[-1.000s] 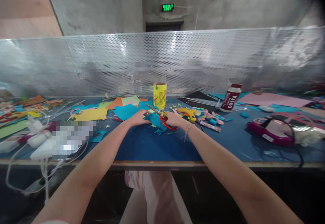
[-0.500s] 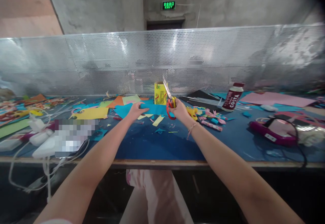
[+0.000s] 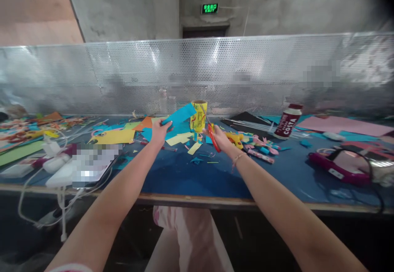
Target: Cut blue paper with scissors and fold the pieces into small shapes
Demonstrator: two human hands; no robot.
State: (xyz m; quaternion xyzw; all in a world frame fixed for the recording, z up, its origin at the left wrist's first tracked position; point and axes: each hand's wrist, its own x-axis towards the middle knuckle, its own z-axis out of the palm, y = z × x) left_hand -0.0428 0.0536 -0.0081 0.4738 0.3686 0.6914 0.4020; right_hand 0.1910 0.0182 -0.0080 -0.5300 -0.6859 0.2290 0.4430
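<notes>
My left hand (image 3: 159,134) pinches one end of a blue paper strip (image 3: 181,115), which slants up to the right above the table. The strip's far end overlaps a yellow printed tube (image 3: 200,118) in view. In my right hand (image 3: 220,138) is a pair of scissors (image 3: 214,137) with red and yellow handles, the blades pointing up and away beside the tube. The strip and the scissors are apart. Below them, pale yellow paper scraps (image 3: 194,148) and a small blue piece (image 3: 196,160) lie on the table.
On the right stand a maroon-and-white bottle (image 3: 287,122) and a purple device (image 3: 337,169) with a black cable. A yellow tool (image 3: 234,139) lies beyond my right wrist. To the left are a white charger with cables (image 3: 57,177) and yellow paper (image 3: 115,137). A perforated metal screen (image 3: 138,74) rises behind.
My left hand has lifted the blue paper from near the tabletop, tilting it up to the right. The scissors, still in my right hand, have moved away from it.
</notes>
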